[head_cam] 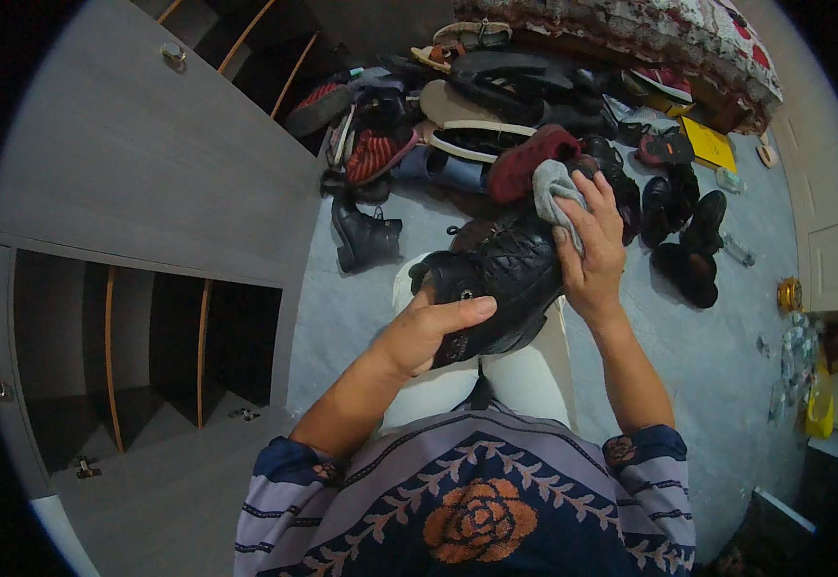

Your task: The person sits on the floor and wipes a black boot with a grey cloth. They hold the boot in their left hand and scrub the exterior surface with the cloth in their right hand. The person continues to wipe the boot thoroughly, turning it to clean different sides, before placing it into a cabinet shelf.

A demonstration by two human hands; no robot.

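Observation:
A black lace-up leather shoe is held above my lap, its laced front pointing up and to the right. My left hand grips it at the ankle opening, with the thumb lying across the outside. In my right hand is a bunched grey cloth, pinched between thumb and fingers beside the shoe's toe end. Whether the cloth touches the leather there is hard to see. My white-trousered knees are below the shoe.
A heap of mixed shoes spreads ahead on the grey floor. One black ankle boot stands left of my knees. A grey cabinet with open compartments lines the left side. Several black shoes, a yellow box and clear bottles lie to the right.

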